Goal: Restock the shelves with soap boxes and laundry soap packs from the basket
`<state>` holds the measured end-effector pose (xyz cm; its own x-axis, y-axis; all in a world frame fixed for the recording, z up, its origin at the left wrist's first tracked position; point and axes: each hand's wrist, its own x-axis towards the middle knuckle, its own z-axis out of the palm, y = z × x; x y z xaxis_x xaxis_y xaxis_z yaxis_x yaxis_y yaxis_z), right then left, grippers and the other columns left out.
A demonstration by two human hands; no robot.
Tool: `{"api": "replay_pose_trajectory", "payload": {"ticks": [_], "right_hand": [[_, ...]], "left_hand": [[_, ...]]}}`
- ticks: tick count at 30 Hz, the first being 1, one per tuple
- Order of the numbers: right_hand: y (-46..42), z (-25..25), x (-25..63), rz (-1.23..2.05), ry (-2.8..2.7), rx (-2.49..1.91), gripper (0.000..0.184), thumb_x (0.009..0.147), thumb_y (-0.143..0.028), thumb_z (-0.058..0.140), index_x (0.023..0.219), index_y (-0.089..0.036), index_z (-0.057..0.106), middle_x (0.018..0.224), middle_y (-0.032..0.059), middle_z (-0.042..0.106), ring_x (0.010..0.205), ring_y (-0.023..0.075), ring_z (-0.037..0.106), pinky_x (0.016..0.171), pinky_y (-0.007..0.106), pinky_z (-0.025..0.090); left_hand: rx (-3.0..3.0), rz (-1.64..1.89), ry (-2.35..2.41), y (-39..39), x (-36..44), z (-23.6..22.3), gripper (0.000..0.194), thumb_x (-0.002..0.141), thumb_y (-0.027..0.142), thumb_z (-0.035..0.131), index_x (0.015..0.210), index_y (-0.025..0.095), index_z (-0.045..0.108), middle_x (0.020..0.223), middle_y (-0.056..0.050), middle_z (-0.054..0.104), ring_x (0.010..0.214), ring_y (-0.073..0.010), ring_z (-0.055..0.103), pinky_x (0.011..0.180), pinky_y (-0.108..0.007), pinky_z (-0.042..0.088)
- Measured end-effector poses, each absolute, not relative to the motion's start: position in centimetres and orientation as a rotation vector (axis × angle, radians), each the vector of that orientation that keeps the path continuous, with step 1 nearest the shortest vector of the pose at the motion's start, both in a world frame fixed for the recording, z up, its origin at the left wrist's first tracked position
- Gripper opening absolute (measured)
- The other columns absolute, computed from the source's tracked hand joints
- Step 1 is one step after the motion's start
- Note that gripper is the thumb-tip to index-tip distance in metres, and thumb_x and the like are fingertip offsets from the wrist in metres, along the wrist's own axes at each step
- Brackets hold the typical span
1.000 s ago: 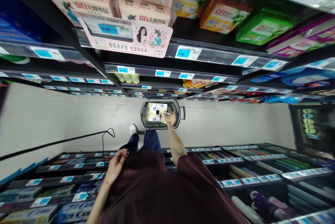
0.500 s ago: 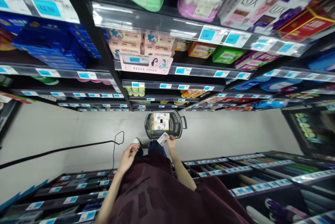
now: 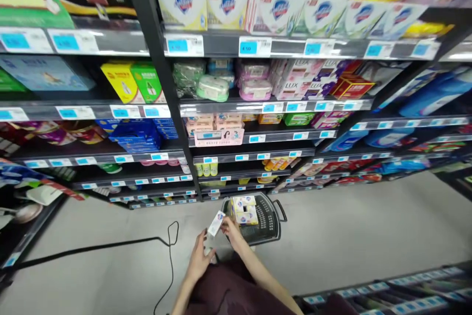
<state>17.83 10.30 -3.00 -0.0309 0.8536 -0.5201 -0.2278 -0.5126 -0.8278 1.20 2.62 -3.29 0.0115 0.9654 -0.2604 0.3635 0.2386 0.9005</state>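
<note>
A small white soap box (image 3: 217, 223) is held tilted in front of my body, its blue logo near the upper end. My right hand (image 3: 232, 234) is closed on its right side, thumb and fingers pinching it. Just below and left of the box is my left hand (image 3: 201, 258), with fingers curved and apart; whether the fingertips touch the box I cannot tell. A dark shopping basket (image 3: 267, 216) stands on the floor beyond my right hand. Several similar white-and-yellow soap boxes (image 3: 245, 209) lie together in its left part.
Tall shelving (image 3: 295, 135) with soaps and price tags rises ahead. Its upper shelf bears a row of soap boxes (image 3: 226, 8). A black cable (image 3: 110, 247) crosses at left and loops down to the floor. Another shelf (image 3: 398, 288) is close at lower right.
My right hand has brought the soap box left, away from the basket. My left hand has come up close to the box. The view has tilted up, showing higher shelves.
</note>
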Motion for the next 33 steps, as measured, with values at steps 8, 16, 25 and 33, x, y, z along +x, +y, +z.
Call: {"api": "replay_pose_trajectory", "payload": {"ticks": [8,16,25,33], "right_hand": [[8.5,-3.3,14.5,1.823,-0.371,-1.299,0.034,0.058,-0.053,0.077,0.079,-0.028,0.068,0.085,0.0055,0.075,0.075,0.0269,0.072,0.065,0.037,0.048],[9.3,-0.3,19.1,1.834,-0.672,-1.238,0.044,0.058,-0.045,0.09,0.095,-0.025,0.075,0.087,0.0025,0.074,0.074,0.0182,0.067,0.064,0.028,0.046],[6.9,1.3,27.4,1.887,-0.679,-1.203,0.05,0.055,-0.04,0.092,0.095,-0.016,0.076,0.095,0.0061,0.076,0.079,0.0173,0.069,0.074,0.027,0.053],[5.5,0.9,32.1,1.783,-0.727,-1.314,0.041,0.055,-0.043,0.092,0.079,-0.015,0.072,0.073,0.0022,0.073,0.061,0.0137,0.064,0.063,0.026,0.05]], "left_hand": [[1.343,0.923,1.557,2.5,-0.8,-2.9,0.053,0.082,0.046,0.063,0.129,0.024,0.055,0.129,-0.017,0.064,0.114,-0.0324,0.066,0.085,-0.044,0.061],[1.357,0.826,1.471,4.6,-0.1,1.8,0.048,0.085,0.054,0.062,0.118,0.019,0.061,0.114,-0.014,0.075,0.098,-0.0304,0.073,0.089,-0.046,0.059],[1.298,0.663,1.337,4.9,5.8,1.1,0.051,0.085,0.053,0.064,0.12,0.017,0.058,0.118,-0.015,0.074,0.102,-0.0281,0.072,0.091,-0.043,0.057],[0.991,0.817,1.301,2.2,12.2,0.2,0.099,0.081,0.051,0.072,0.157,0.022,0.016,0.146,-0.02,0.056,0.123,-0.0295,0.065,0.101,-0.045,0.054]]}}
